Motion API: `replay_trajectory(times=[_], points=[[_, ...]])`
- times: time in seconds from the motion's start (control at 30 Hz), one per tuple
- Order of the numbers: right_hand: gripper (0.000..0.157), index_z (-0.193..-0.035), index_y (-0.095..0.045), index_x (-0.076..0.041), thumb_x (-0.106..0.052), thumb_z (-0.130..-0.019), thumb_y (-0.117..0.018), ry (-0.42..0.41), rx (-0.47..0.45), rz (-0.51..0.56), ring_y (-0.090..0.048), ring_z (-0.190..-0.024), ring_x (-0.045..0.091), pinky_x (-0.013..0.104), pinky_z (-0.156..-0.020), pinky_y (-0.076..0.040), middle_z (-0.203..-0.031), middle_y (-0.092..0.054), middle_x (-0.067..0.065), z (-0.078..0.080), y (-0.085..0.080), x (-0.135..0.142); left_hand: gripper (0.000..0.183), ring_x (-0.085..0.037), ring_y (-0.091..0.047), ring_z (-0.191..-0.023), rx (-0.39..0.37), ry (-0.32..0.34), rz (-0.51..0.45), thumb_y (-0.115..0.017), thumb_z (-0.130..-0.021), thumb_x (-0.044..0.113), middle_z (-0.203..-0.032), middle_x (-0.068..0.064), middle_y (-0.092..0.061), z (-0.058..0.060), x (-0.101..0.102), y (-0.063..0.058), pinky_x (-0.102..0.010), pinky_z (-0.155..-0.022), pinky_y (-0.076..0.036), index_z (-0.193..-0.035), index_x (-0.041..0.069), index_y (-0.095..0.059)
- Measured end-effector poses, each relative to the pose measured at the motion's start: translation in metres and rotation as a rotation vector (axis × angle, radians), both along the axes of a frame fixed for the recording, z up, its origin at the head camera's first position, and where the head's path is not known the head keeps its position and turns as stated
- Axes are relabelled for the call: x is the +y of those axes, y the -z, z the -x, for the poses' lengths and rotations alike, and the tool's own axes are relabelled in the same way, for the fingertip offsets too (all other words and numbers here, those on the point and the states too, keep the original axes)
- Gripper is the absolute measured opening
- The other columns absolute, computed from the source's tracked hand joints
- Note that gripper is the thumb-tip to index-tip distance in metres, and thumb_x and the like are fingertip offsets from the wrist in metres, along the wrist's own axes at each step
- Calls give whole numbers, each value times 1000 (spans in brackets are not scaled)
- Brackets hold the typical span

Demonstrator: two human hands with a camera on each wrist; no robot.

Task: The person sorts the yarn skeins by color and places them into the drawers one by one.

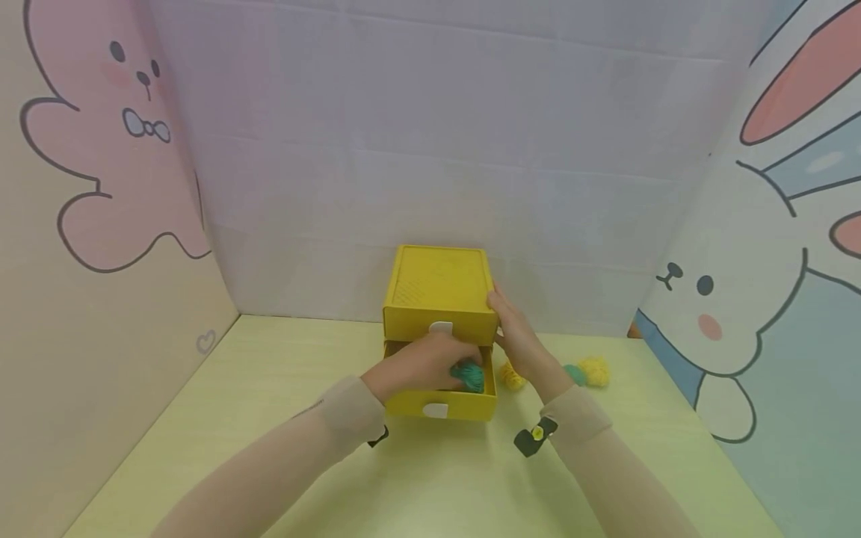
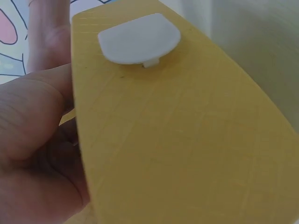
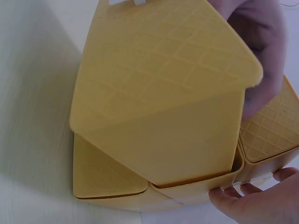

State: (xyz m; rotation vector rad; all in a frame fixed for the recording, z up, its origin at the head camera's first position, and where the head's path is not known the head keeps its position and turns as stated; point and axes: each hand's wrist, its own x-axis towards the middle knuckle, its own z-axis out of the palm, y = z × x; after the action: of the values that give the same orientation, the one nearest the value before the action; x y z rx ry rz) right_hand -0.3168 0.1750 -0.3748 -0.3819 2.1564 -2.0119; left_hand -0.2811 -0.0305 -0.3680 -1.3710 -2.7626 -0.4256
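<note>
Two hands at a yellow drawer unit (image 1: 440,278) on a bench (image 1: 437,482). The left hand (image 1: 425,362) reaches over a pulled-out drawer (image 1: 405,404), its thumb and fingers curled about a green ball (image 1: 471,378), apparently of yarn; the ball lies at the fingertips, within the drawer's right part. The right hand (image 1: 523,345) grips nothing: its fingers lie against the unit's right side, and the right wrist view shows them spread there.

The step in hand is judged to be the handling of the green ball at the drawer, with the right hand bracing the unit. Whether the ball is being laid in or lifted out cannot be told from these views. Just below the right hand, near the unit, lies a yellow ball (image 1: 513,376); beyond the right wrist are a second green ball (image 1: 574,374) and, beside it, a second yellow ball (image 1: 595,371).

If the ball is being stowed, the next move would call for the left hand to lower it clear of the drawer's rim and spread its fingers; if removed, for a firm pinch and a lift past the upper drawer front (image 1: 406,326) above that hand. In either case the right hand's steady contact should keep the unit from shifting.
</note>
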Motion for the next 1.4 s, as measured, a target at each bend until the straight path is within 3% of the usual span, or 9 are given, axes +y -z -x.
replay_trajectory(times=[0.27,0.8,1.1,1.3,1.4], points=[[67,-172,-3,-35,-53,-115,-33,7,3,0,-5,-165,23,62,-130,-15,-179,-2,-7,0,-1,0,24,-8,-65,-96,-11,-1,6,-88,-90,18,-106,10,-74,7,9,9,-24,-96,-54,-112,19,-76],[65,-172,-6,-37,-54,-115,-33,3,10,-4,-7,-165,22,63,-129,-16,-179,-4,-8,0,1,1,28,-8,-67,-104,-39,-15,25,-87,-91,22,-112,9,-75,12,13,14,-25,-101,-53,-117,19,-76],[66,-172,-5,-36,-53,-115,-34,12,-5,-1,-6,-165,23,63,-129,-15,-179,-3,-8,-1,0,-1,35,-13,-70,-107,-69,-47,-9,-86,-92,23,-119,6,-76,3,5,5,-27,-96,-56,-125,17,-75],[67,-172,-3,-34,-52,-115,-34,17,-10,3,-7,-165,25,62,-130,-15,-179,-2,-7,0,0,-1,35,-13,-63,-105,-142,-84,-91,-83,-96,30,-122,8,-73,-7,-9,-12,-30,-95,-54,-128,19,-74],[67,-172,-3,-35,-53,-115,-33,14,-8,2,-6,-165,24,62,-130,-15,-179,-2,-8,0,0,-1,35,-12,-64,-105,-139,-81,-133,-82,-97,29,-122,6,-74,-8,-17,-21,-31,-95,-55,-128,17,-74]])
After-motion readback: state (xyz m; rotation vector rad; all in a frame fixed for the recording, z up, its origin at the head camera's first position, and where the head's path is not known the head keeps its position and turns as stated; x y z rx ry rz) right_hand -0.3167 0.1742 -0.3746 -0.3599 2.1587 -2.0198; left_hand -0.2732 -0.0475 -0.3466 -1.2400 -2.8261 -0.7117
